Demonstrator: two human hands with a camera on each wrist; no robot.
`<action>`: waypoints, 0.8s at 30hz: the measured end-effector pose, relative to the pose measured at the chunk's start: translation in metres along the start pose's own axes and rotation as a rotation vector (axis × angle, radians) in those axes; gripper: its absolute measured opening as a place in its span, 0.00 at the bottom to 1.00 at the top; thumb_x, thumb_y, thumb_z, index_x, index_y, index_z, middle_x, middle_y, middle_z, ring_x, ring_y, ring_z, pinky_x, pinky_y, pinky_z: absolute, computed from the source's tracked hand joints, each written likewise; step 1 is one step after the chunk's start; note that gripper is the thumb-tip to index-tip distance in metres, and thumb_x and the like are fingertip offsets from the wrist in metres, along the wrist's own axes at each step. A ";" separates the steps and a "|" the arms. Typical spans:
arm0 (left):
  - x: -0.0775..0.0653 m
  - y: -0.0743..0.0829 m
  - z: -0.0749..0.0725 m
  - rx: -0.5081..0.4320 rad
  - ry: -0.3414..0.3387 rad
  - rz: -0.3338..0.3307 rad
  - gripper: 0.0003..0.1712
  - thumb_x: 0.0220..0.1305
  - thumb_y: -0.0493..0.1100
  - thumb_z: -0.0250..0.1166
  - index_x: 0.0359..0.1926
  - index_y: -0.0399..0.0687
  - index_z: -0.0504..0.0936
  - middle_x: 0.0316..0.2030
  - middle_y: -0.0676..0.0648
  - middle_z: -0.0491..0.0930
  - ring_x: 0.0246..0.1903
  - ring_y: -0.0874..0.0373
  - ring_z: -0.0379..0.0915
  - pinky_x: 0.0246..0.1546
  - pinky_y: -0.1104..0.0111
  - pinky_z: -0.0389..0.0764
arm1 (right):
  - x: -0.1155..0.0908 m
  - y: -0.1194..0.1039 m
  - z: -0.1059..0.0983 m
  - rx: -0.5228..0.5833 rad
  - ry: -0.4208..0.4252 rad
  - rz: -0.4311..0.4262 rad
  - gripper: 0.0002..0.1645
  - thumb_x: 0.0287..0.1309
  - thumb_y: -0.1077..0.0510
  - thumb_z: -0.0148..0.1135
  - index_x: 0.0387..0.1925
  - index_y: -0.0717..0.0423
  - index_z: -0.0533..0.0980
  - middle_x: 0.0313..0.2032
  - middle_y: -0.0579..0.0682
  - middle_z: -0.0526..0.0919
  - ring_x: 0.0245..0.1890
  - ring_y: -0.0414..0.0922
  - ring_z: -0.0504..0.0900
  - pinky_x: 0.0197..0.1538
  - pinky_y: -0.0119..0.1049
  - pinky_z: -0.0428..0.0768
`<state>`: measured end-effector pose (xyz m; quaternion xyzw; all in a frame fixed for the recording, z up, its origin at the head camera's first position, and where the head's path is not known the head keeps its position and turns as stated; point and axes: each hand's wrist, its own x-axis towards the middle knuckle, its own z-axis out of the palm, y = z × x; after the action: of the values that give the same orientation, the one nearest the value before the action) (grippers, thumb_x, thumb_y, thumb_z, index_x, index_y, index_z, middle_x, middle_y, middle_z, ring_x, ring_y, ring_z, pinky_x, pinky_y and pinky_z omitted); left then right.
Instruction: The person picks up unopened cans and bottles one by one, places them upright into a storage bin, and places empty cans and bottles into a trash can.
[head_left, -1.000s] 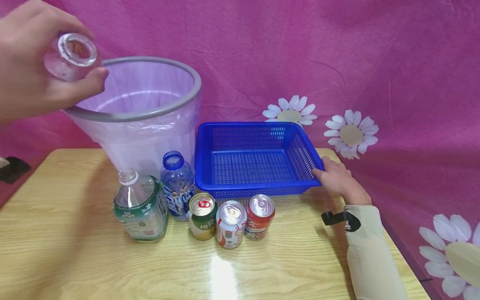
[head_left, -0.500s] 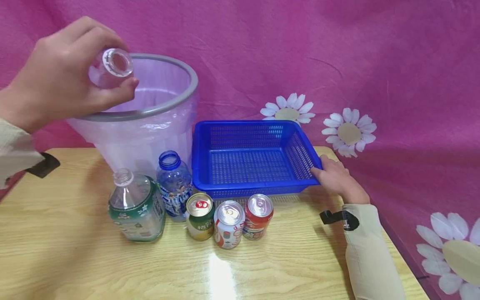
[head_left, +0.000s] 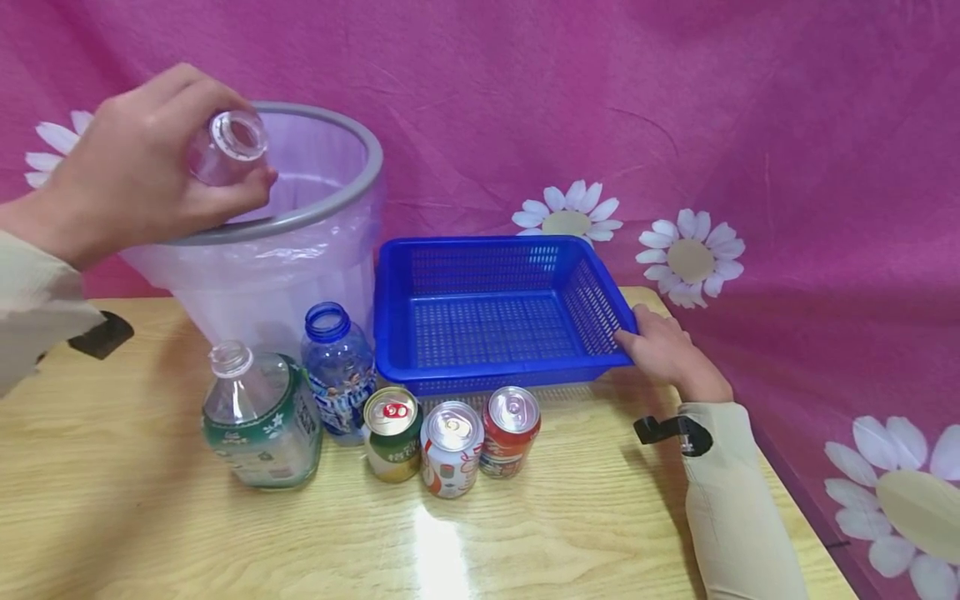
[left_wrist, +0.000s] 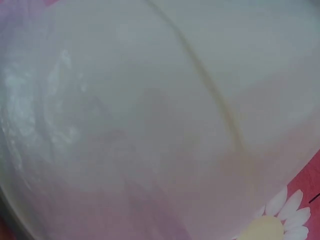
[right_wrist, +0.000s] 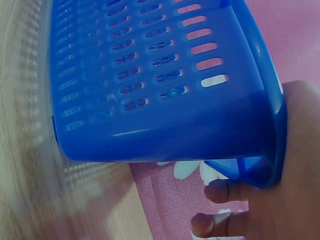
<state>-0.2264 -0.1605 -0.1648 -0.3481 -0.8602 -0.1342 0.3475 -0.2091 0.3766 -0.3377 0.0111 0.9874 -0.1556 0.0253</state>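
My left hand [head_left: 146, 171] grips a clear bottle [head_left: 213, 160] at the near left rim of the bin [head_left: 347, 197]. The bottle's uncapped mouth faces me; its lower part is hidden behind my fingers. A translucent liner covers the bin and fills the left wrist view. At the right, thumb and fingers of my right hand [head_left: 669, 354] hold the rim of a blue perforated basket [head_left: 480, 369]. The right wrist view shows the basket's side [right_wrist: 175, 132] close up, with two fingertips [right_wrist: 202, 225] below its corner. Nothing lies in the basket.
Before the bin stand a large clear bottle [head_left: 258, 454] with a green label and a blue-necked bottle [head_left: 341, 392]. A green can [head_left: 393, 446], a white can [head_left: 452, 462] and a red can [head_left: 510, 442] stand before the basket on the wooden table [head_left: 585, 525].
My left hand has moved right and down with the clear bottle, from beyond the bin's left side to its near rim. The right hand keeps its hold on the basket. The view has shifted slightly.
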 end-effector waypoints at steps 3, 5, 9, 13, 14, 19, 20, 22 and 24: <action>0.002 -0.002 0.000 -0.002 -0.006 -0.013 0.29 0.50 0.47 0.72 0.51 0.38 0.76 0.44 0.37 0.77 0.44 0.44 0.73 0.45 0.97 0.50 | -0.001 0.000 0.000 -0.003 0.002 0.003 0.24 0.67 0.45 0.43 0.50 0.61 0.67 0.42 0.61 0.77 0.47 0.60 0.72 0.45 0.55 0.69; 0.003 -0.003 -0.001 0.013 -0.021 -0.034 0.30 0.51 0.48 0.71 0.53 0.38 0.75 0.45 0.37 0.77 0.46 0.44 0.73 0.47 0.95 0.51 | -0.001 0.001 0.000 -0.004 0.000 0.004 0.24 0.67 0.45 0.43 0.50 0.61 0.66 0.41 0.61 0.76 0.48 0.60 0.71 0.46 0.56 0.69; 0.003 -0.006 -0.002 0.018 -0.047 -0.083 0.30 0.52 0.48 0.71 0.53 0.38 0.75 0.46 0.37 0.76 0.46 0.43 0.72 0.46 0.93 0.53 | -0.001 -0.001 0.000 -0.003 -0.002 0.001 0.23 0.67 0.45 0.43 0.49 0.60 0.67 0.41 0.61 0.76 0.47 0.59 0.72 0.44 0.53 0.69; 0.003 -0.012 -0.002 0.016 -0.058 -0.116 0.29 0.52 0.48 0.71 0.52 0.38 0.75 0.46 0.36 0.76 0.46 0.42 0.72 0.49 0.89 0.60 | 0.000 -0.002 0.001 0.003 -0.008 -0.004 0.23 0.67 0.45 0.43 0.49 0.60 0.67 0.40 0.60 0.77 0.46 0.58 0.72 0.43 0.50 0.69; 0.003 -0.013 -0.002 0.021 -0.060 -0.124 0.30 0.52 0.48 0.71 0.52 0.38 0.75 0.46 0.37 0.76 0.46 0.43 0.72 0.50 0.87 0.62 | 0.000 -0.003 0.002 0.005 -0.011 -0.004 0.23 0.67 0.45 0.43 0.50 0.60 0.67 0.41 0.60 0.77 0.46 0.58 0.72 0.44 0.50 0.69; 0.002 -0.015 -0.003 0.032 -0.082 -0.172 0.29 0.55 0.50 0.70 0.53 0.39 0.74 0.47 0.37 0.76 0.48 0.42 0.72 0.57 0.61 0.78 | -0.002 -0.006 0.000 0.009 -0.026 0.000 0.24 0.68 0.45 0.43 0.52 0.60 0.66 0.42 0.61 0.77 0.47 0.58 0.72 0.45 0.52 0.69; 0.003 -0.015 -0.003 0.031 -0.087 -0.179 0.29 0.55 0.50 0.70 0.54 0.39 0.74 0.47 0.37 0.75 0.48 0.42 0.71 0.57 0.60 0.78 | -0.002 -0.006 0.000 0.006 -0.027 0.000 0.24 0.68 0.45 0.43 0.52 0.60 0.66 0.42 0.60 0.76 0.47 0.58 0.71 0.45 0.52 0.69; 0.003 -0.015 -0.002 0.033 -0.100 -0.194 0.30 0.55 0.51 0.70 0.54 0.39 0.74 0.47 0.37 0.75 0.47 0.43 0.70 0.52 0.59 0.78 | -0.002 -0.005 -0.002 0.001 -0.025 0.001 0.24 0.68 0.45 0.43 0.51 0.60 0.66 0.41 0.60 0.76 0.47 0.58 0.71 0.44 0.52 0.69; 0.005 -0.015 -0.001 0.030 -0.117 -0.215 0.30 0.55 0.52 0.69 0.54 0.40 0.74 0.47 0.37 0.75 0.46 0.43 0.70 0.46 0.66 0.73 | -0.003 -0.004 -0.002 -0.005 -0.022 0.002 0.24 0.68 0.45 0.43 0.51 0.60 0.66 0.40 0.60 0.76 0.46 0.58 0.71 0.44 0.51 0.68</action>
<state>-0.2390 -0.1697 -0.1608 -0.2559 -0.9134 -0.1370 0.2854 -0.2064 0.3731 -0.3340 0.0102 0.9875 -0.1530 0.0364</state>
